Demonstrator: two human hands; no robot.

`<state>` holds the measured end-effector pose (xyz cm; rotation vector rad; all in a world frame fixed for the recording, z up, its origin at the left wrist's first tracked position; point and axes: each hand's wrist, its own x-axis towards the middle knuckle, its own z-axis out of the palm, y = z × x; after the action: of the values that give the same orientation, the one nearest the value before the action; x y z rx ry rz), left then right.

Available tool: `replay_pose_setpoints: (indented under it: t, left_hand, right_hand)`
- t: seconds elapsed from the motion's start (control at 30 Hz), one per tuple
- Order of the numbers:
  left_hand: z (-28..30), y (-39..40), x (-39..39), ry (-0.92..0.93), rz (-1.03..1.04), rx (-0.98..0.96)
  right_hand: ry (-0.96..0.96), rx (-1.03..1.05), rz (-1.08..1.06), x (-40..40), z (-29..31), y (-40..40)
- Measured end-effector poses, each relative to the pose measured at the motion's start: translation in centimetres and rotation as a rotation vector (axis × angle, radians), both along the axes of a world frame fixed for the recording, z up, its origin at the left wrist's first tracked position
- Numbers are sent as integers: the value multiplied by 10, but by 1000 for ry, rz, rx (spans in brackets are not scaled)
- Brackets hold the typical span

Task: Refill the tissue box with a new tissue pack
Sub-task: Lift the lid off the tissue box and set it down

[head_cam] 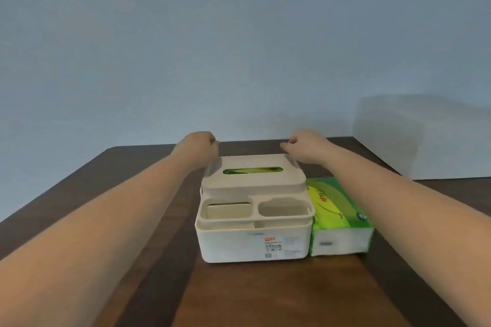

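Cream plastic makes up the tissue box (253, 223), which sits on the dark wooden table (148, 260) between our outstretched forearms. Our left hand (198, 144) curls its fingers at the far left corner of the box's lid (252, 180), and our right hand (305, 147) curls the same way at the far right corner; both seem to grip the lid's back edge, though the fingertips are hidden from us. The lid has an oval slot showing green inside. In front of the lid we see two open compartments, and a label on the near wall. The new tissue pack (337, 216), green on top and white at its end, lies just beside the box's right wall, under our right forearm.
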<state>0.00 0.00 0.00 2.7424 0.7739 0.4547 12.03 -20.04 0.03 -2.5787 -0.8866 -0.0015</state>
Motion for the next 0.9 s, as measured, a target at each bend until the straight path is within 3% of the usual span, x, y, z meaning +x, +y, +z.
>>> replay_pose_setpoints:
  t: [0.3,0.6,0.73,0.9]
  left_hand:
    - [-8,-20,-51,143,78,-122]
    - [-7,-29,-60,205,58,-159]
    - [8,-27,-66,71,38,-225]
    - [35,-2,-78,-146,31,-296]
  right_hand:
    - [107,-170,-192,-54,0,-26]
    - [96,-406,-248,-72,4,-15]
    - [56,-338,-238,-69,9,-13]
    - [2,-30,-223,-68,27,2]
